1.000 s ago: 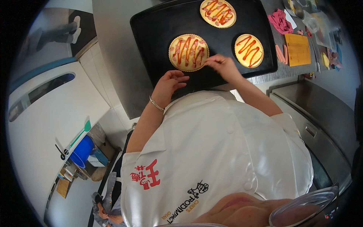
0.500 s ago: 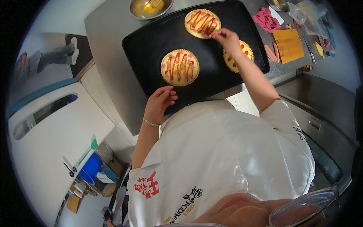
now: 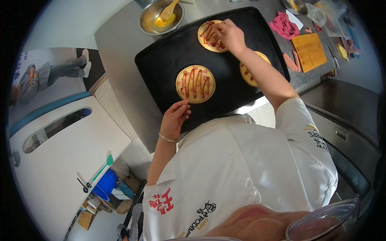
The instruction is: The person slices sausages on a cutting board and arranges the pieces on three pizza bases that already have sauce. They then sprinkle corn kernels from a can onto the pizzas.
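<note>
Red characters (image 3: 161,201) mark the coat (image 3: 225,160), lower left; black-and-yellow lettering (image 3: 196,223), bottom centre; similar lettering on its sleeve (image 3: 295,112), right of centre.

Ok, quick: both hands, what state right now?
Left hand: fingers curled at the left pizza's rim; grip unclear.
Right hand: fingers bent over the far pizza; can't tell if anything's held.

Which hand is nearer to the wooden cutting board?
Right. The right hand is over the farthest pizza, left of the wooden cutting board; the left hand is farther away, by the near edge of the leftmost pizza.
</note>
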Motion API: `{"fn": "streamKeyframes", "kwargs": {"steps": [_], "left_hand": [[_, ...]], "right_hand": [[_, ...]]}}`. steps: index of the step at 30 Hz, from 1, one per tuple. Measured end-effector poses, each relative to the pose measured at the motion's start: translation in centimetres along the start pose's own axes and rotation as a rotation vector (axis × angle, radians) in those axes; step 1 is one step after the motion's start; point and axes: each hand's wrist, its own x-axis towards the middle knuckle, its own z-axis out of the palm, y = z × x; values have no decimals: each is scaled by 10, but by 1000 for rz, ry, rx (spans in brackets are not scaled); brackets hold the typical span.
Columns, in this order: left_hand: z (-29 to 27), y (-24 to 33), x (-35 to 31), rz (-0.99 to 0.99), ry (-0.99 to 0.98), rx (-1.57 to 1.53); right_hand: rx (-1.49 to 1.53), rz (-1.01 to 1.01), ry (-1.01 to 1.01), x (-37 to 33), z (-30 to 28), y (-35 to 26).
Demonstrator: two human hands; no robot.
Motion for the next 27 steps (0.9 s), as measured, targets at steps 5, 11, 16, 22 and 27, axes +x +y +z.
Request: {"fn": "streamKeyframes", "kwargs": {"steps": [5,11,16,22,27], "left_hand": [[9,-2,8,-47,-20,25],[25,0,16,-128,-115,-117],[34,12,11,-88,-104,-119],[20,12,6,-64,-122,-42],[20,15,2,-94,-63,-46]], "right_hand": [[776,-34,-717,-87,-24,-94],[631,-105,-637,-124,-31,-107],[772,53,-488,-81,-5,-60],[208,370,-349,29,16,13],[-83,102,-248,38,43,5]]}}
